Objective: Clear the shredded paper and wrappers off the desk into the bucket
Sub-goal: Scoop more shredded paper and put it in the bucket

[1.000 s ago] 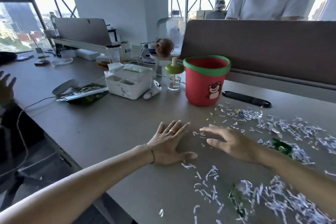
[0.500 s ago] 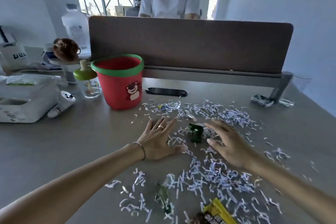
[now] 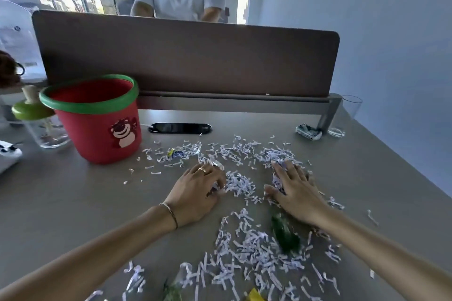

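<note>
Both hands have advanced into the shredded paper: left hand curled over a clump, right hand flat, fingers spread. Hands apart, heap between them. Red bucket stands beyond-left, nearer the left hand.

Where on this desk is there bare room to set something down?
Bare desk lies left of the left hand, below the bucket, and along the right edge beyond the right hand. Shredded paper crowds the middle.
</note>
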Motion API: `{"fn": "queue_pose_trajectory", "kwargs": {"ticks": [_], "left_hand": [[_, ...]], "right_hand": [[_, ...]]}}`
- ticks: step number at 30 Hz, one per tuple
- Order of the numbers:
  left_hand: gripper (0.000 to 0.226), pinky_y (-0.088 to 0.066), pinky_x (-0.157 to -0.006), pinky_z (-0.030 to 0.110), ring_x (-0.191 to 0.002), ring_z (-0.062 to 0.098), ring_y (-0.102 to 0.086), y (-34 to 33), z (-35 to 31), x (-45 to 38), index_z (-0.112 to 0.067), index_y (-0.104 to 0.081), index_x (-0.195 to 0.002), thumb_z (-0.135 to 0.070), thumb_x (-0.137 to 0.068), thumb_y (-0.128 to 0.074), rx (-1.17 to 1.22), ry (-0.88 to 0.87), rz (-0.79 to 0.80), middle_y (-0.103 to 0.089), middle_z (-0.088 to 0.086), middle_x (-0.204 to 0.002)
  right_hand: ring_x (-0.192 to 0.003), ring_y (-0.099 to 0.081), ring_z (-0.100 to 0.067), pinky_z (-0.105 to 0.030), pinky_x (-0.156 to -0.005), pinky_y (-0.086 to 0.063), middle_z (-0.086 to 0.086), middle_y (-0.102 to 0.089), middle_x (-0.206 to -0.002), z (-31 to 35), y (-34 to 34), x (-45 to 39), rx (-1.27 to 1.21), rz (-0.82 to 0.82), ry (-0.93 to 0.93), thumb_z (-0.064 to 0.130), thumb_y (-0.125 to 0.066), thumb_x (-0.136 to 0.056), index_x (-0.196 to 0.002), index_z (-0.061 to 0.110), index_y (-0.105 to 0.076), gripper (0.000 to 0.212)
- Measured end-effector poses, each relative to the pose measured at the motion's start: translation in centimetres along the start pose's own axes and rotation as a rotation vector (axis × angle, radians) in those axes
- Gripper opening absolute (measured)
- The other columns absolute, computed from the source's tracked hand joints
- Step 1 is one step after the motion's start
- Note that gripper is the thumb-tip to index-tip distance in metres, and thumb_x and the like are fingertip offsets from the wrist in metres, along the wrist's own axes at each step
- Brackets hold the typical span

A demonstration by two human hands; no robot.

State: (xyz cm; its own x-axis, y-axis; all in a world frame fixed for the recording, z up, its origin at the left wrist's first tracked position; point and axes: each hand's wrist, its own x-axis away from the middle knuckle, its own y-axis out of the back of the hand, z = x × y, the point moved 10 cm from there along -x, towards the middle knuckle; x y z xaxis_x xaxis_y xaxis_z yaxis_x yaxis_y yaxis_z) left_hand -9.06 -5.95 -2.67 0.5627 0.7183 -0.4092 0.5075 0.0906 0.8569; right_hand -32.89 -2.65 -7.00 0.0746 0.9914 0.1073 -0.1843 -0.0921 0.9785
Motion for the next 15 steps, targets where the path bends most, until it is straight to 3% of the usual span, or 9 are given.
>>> {"fn": "queue_pose_trajectory", "kwargs": {"ticks": [3,8,12,15], "left_hand": [[0.015,-0.045,-0.100,0.031,-0.114,0.011,-0.054,0.8,0.5,0.7,-0.032,-0.065,-0.107,-0.028,-0.092,-0.063,0.028,-0.004,-0.036,-0.061,-0.016,-0.118],[0.042,-0.033,-0.115,0.034,-0.136,0.013,-0.040,2.9,2.8,2.0,-0.034,-0.051,-0.137,-0.041,-0.095,-0.053,-0.049,0.061,-0.055,-0.052,-0.009,-0.141],[0.065,-0.015,-0.125,0.041,-0.151,0.022,-0.020,3.2,7.0,2.1,-0.033,-0.035,-0.149,-0.063,-0.092,-0.042,-0.146,0.294,0.032,-0.034,0.001,-0.159],[0.083,-0.005,-0.126,0.052,-0.156,0.024,-0.006,3.0,10.1,1.9,-0.035,-0.023,-0.155,-0.079,-0.084,-0.026,-0.167,0.442,0.079,-0.025,0.005,-0.165]], "right_hand": [[-0.157,0.011,-0.030,-0.057,-0.126,0.001,-0.004,0.016,-0.170,0.5,0.6,-3.1,-0.024,-0.025,0.004,0.076,-0.018,-0.095,-0.161,0.038,0.007,0.080],[-0.159,0.005,-0.024,-0.049,-0.124,0.005,-0.003,0.001,-0.172,4.2,1.0,-7.0,-0.127,-0.047,0.108,0.073,-0.022,-0.097,-0.162,0.036,-0.002,0.077],[-0.158,0.001,-0.022,-0.049,-0.125,0.007,0.000,-0.001,-0.171,10.1,0.1,-7.0,-0.131,0.003,0.271,0.076,-0.021,-0.094,-0.162,0.035,-0.008,0.080],[-0.159,0.001,-0.026,-0.053,-0.127,0.001,-0.003,-0.003,-0.172,13.6,-0.9,-5.9,-0.038,0.019,0.405,0.081,-0.020,-0.092,-0.159,0.045,-0.012,0.077]]}}
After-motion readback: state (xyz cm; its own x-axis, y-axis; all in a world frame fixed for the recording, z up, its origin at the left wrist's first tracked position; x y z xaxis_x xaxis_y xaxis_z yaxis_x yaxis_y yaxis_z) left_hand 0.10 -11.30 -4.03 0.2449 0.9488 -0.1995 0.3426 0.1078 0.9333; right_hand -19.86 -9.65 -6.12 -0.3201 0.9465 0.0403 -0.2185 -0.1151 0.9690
